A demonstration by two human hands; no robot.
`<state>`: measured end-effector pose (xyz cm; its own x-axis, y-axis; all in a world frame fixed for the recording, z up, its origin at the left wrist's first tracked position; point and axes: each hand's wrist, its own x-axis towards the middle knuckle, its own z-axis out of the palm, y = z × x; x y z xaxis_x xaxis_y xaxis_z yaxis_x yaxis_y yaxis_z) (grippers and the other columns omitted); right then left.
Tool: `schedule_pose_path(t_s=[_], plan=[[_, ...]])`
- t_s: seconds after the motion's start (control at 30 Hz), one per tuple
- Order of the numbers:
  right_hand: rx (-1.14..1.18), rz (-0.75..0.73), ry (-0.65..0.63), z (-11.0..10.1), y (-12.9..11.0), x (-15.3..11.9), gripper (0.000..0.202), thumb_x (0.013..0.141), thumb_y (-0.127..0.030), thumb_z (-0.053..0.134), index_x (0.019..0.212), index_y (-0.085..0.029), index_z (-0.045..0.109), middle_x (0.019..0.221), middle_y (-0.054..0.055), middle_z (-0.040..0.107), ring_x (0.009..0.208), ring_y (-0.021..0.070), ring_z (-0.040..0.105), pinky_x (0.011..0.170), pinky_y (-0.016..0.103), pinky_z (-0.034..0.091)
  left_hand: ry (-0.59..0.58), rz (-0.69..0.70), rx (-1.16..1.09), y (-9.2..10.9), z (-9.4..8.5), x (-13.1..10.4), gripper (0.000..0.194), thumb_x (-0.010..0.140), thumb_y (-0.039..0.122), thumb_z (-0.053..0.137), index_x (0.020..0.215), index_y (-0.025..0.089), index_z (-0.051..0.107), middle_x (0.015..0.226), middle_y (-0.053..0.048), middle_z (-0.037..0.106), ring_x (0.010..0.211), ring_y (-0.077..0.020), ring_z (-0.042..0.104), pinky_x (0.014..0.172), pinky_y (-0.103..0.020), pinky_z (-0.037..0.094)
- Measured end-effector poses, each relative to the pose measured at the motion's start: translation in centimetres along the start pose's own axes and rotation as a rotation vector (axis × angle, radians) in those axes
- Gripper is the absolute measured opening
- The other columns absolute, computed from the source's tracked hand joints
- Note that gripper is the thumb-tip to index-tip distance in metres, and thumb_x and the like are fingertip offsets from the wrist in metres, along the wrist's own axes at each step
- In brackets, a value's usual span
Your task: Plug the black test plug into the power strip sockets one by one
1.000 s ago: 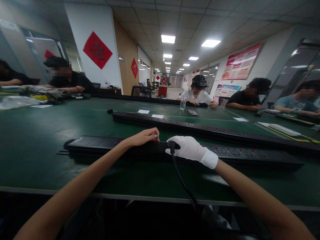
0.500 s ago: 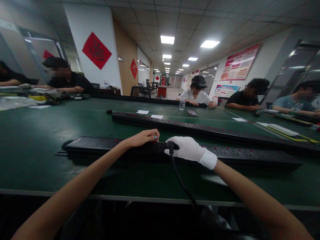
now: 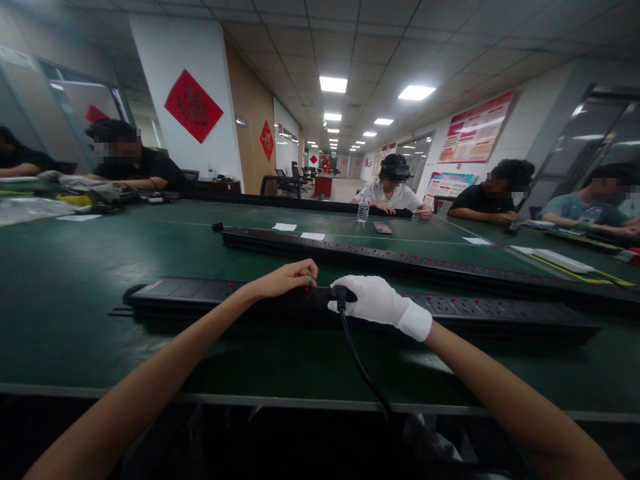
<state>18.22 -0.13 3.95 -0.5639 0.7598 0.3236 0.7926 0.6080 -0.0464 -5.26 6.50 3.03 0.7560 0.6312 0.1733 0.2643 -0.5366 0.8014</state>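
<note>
A long black power strip (image 3: 185, 295) with rows of sockets and small red buttons lies across the green table in front of me. My right hand (image 3: 373, 300), in a white glove, is closed around a black plug (image 3: 341, 295) at the strip's middle. From the plug a black cord (image 3: 359, 360) hangs down over the table's near edge. Whether its prongs sit in a socket is hidden by the glove. My left hand (image 3: 290, 277) is bare and rests over the strip just left of the plug, its fingers curled and closed. Anything inside those fingers is out of sight.
Behind lies a second long black power strip (image 3: 400, 259). Beyond it are white paper slips (image 3: 313, 236), a water bottle (image 3: 363, 205) and a small stack of cards (image 3: 383, 227). Several people sit around the table. A white strip (image 3: 563, 260) is at right.
Both hands stay in almost the same place, the right one still gripping the plug. The left fingers have shifted slightly, and the view has moved a little.
</note>
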Motion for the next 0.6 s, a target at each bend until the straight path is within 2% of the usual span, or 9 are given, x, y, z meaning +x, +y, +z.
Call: schedule_pose_path(t_s=[0.23, 0.6], plan=[[-0.014, 0.009, -0.016, -0.11, -0.2, 0.1, 0.043, 0.08, -0.058, 0.045, 0.105, -0.025, 0.057, 0.097, 0.003, 0.065, 0.084, 0.017, 0.061, 0.071, 0.027, 0.043, 0.019, 0.0, -0.067, 0.07, 0.1, -0.01, 0.013, 0.081, 0.022, 0.047, 0.091, 0.018, 0.039, 0.088, -0.004, 0.059, 0.08, -0.0139, 0.053, 0.075, -0.029, 0.04], [-0.009, 0.002, -0.008, -0.01, -0.02, 0.07, 0.043, 0.08, -0.057, 0.045, 0.105, -0.025, 0.057, 0.096, 0.002, 0.065, 0.083, 0.0171, 0.061, 0.071, 0.027, 0.043, -0.005, 0.022, -0.011, -0.04, -0.07, -0.03, 0.013, 0.081, 0.025, 0.048, 0.091, 0.017, 0.045, 0.088, -0.002, 0.058, 0.082, -0.0145, 0.052, 0.076, -0.028, 0.039]])
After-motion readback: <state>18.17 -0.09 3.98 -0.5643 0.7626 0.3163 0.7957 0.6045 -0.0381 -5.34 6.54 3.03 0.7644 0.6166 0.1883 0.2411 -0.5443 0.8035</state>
